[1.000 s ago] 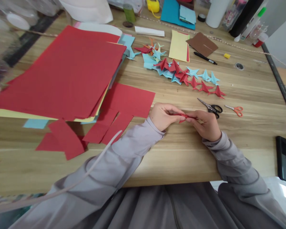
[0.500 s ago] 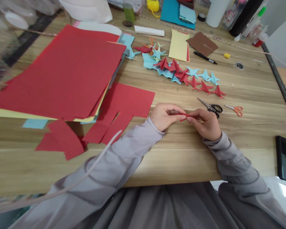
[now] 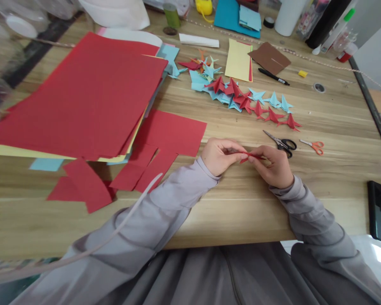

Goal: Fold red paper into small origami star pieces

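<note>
Both hands meet above the counter (image 3: pixel 241 220) in the head view: the left hand (image 3: pixel 216 156) and the right hand (image 3: pixel 274 166) each pinch a small folded red paper (image 3: pixel 248 155) between thumb and fingertips, the remaining fingers curled in. It sits right between them, clear of the bare wood by an amount I cannot tell.

Being paper, it should weigh next to nothing, hold a crease well and tear or crumple if pulled hard; layered folds probably make it stiffer than one sheet. Its two ends look like the right places to hold, with a light fingertip pinch.

As for looks, it is plain red, narrow and pointed, tilted flaps showing at the gap between the hands; the fingers hide most of its shape. Taking it as the dial's centre, red origami cranes (image 3: pixel 272 115) of matching colour lie in a row around one o'clock, with light-blue origami cranes (image 3: pixel 273 100) just beyond. Black-handled scissors (image 3: pixel 284 145) are between two and three, orange-handled scissors (image 3: pixel 317 147) at three, and cut red paper strips (image 3: pixel 158 170) near nine.
</note>
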Tool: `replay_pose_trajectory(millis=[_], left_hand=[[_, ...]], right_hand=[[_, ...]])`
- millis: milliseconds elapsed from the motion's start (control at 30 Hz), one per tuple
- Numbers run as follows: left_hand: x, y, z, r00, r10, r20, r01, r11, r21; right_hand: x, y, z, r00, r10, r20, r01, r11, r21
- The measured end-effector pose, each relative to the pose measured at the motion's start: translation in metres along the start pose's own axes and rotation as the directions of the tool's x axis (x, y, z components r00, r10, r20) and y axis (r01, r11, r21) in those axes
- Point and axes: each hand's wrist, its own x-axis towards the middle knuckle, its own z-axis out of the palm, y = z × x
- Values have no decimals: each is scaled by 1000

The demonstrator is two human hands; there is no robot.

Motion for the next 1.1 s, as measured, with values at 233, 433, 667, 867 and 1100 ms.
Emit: replay_pose_trajectory(millis=[233,433,667,867,1100], left_hand=[[-1,-1,0,1000,3,4,-3,1000,22],[0,-2,0,1000,13,18,-13,999,49],[0,-3,1,999,-39,-12,40,999,35],[0,-1,5,997,-72,-27,71,997,-32],[0,-1,2,1000,-15,2,15,999,41]], right_hand=[[0,-1,1,1000,1,-8,-1,1000,9],[-1,0,1,1000,16,-9,-16,1000,-7],[-2,3,3,999,-36,-13,36,999,-38],[-3,3,3,998,-58,-33,56,996,-75],[-4,2,4,995,-103,11,104,990,-95]])
